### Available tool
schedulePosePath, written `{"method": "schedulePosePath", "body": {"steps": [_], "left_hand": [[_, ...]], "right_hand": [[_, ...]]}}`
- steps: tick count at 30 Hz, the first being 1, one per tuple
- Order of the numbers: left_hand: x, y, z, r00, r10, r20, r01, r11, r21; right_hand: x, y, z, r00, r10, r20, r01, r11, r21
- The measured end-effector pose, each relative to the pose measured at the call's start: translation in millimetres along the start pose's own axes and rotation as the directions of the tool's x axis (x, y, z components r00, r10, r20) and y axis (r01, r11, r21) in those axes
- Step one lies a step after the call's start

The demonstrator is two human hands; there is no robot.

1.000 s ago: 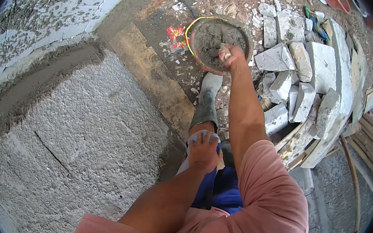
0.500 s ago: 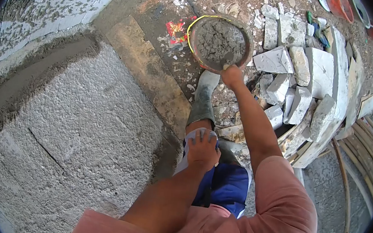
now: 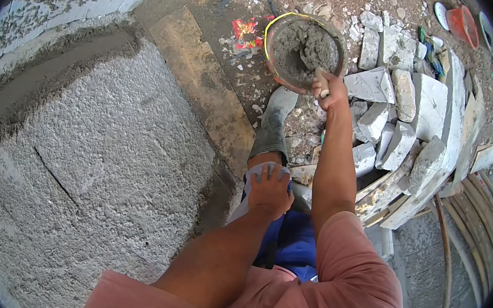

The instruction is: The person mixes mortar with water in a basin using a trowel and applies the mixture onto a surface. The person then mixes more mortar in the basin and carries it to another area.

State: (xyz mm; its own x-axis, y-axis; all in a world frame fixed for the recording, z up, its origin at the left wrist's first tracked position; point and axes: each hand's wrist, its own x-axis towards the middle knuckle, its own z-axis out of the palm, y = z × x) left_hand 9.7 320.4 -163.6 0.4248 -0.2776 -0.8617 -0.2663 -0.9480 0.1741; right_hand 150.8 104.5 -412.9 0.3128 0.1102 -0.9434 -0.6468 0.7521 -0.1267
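A round bucket (image 3: 271, 60) with a yellow-edged rim holds wet grey mortar (image 3: 315, 44). At its lower right rim my right hand (image 3: 331, 91) is wrapped round the pale handle of a trowel. The trowel's blade is in the mortar and looks coated with it; a dark hollow shows beside it. My left hand (image 3: 271, 191) rests flat on my bent knee with its fingers spread, holding nothing. Below the bucket stands my rubber boot (image 3: 275, 118).
A stack of broken white blocks (image 3: 428, 107) lies right of the bucket. A plank (image 3: 206, 83) runs left of the boot, beside a rough grey wall surface (image 3: 115, 146). Bamboo poles (image 3: 474, 220) lie lower right, and a red bucket (image 3: 463, 26) stands upper right.
My right hand has turned and shifted slightly right, and a hollow has opened in the mortar with a lump by the trowel. The view has shifted a little; my left hand stays on the knee.
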Motion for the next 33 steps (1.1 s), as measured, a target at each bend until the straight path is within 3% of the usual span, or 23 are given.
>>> {"method": "schedulePosePath", "body": {"steps": [1, 2, 3, 4, 6, 9, 10, 12, 15, 18, 22, 24, 27, 28, 29, 30, 32, 33], "left_hand": [[-1.4, 0.4, 4.0, 1.000, 0.000, 0.008, 0.000, 1.000, -0.006], [-2.1, -0.2, 5.6, 1.000, 0.004, 0.008, -0.004, 1.000, -0.016], [-6.0, -3.0, 6.2, 1.000, 0.006, 0.010, -0.006, 1.000, -0.025], [-6.6, -4.0, 6.6, 1.000, 0.009, 0.004, -0.009, 0.999, -0.033], [-8.7, -7.5, 12.4, 1.000, 0.008, -0.002, -0.008, 0.999, -0.042], [-9.7, -10.7, 15.9, 1.000, -0.001, -0.016, 0.000, 0.998, -0.062], [-12.1, -14.5, 16.0, 1.000, -0.013, -0.017, 0.012, 0.997, -0.070], [-16.2, -18.7, 15.7, 1.000, -0.009, -0.018, 0.008, 0.997, -0.072], [-14.5, -20.0, 18.9, 0.999, -0.006, -0.034, 0.003, 0.996, -0.085], [-14.1, -20.7, 22.3, 0.998, 0.007, -0.055, -0.012, 0.997, -0.079], [-15.4, -15.9, 20.0, 0.996, 0.036, -0.084, -0.041, 0.998, -0.057], [-14.6, -20.0, 17.7, 0.997, 0.043, -0.060, -0.048, 0.996, -0.076], [-12.5, -20.6, 12.9, 0.998, 0.041, -0.051, -0.046, 0.995, -0.084], [-16.1, -22.2, 12.4, 0.999, 0.036, -0.040, -0.039, 0.996, -0.079], [-16.1, -21.5, 10.2, 0.999, 0.024, -0.026, -0.026, 0.996, -0.080], [-16.4, -21.2, 8.1, 1.000, 0.013, -0.010, -0.014, 0.997, -0.079], [-12.6, -20.9, 6.4, 1.000, 0.005, 0.011, -0.004, 0.997, -0.082], [-12.8, -21.6, 7.3, 1.000, 0.003, 0.021, -0.001, 0.997, -0.083]], "right_hand": [[-1.9, 4.9, 8.6, 0.964, -0.213, -0.157, 0.100, 0.842, -0.530], [47.6, 30.0, -14.5, 0.912, -0.395, 0.109, 0.214, 0.233, -0.949], [98.0, 55.4, -38.8, 0.763, -0.535, 0.362, 0.064, -0.495, -0.866], [91.4, 56.0, -15.9, 0.761, -0.550, 0.345, 0.029, -0.502, -0.864], [57.4, 53.6, 27.4, 0.719, -0.643, 0.265, -0.217, -0.570, -0.793], [-17.9, -4.5, 55.7, 0.926, -0.266, 0.268, -0.052, -0.794, -0.605], [-22.1, -6.2, 46.5, 0.879, -0.295, 0.375, -0.017, -0.806, -0.592], [-90.6, -27.0, 70.7, 0.861, -0.401, 0.315, -0.072, -0.707, -0.703], [-110.6, -30.5, 73.4, 0.719, -0.644, 0.262, -0.373, -0.676, -0.635], [-80.2, -64.1, 101.9, 0.720, -0.596, 0.356, -0.226, -0.686, -0.692], [16.6, -38.2, 143.2, 0.810, -0.316, 0.494, -0.021, -0.858, -0.513], [-4.5, 4.8, 139.4, 0.862, -0.063, 0.502, -0.040, -0.998, -0.057], [-18.7, 64.1, 67.6, 0.756, -0.220, 0.616, -0.430, -0.877, 0.214], [-42.8, 68.5, 57.4, 0.764, -0.271, 0.585, -0.408, -0.906, 0.113], [-54.6, 69.1, 42.8, 0.739, -0.391, 0.548, -0.345, -0.919, -0.190], [-62.9, 68.1, 30.5, 0.728, -0.496, 0.474, -0.259, -0.838, -0.480], [-110.5, 19.8, 34.9, 0.821, -0.441, 0.364, -0.087, -0.726, -0.683], [-133.6, -4.5, 42.6, 0.856, -0.466, 0.225, -0.138, -0.624, -0.769]]}}
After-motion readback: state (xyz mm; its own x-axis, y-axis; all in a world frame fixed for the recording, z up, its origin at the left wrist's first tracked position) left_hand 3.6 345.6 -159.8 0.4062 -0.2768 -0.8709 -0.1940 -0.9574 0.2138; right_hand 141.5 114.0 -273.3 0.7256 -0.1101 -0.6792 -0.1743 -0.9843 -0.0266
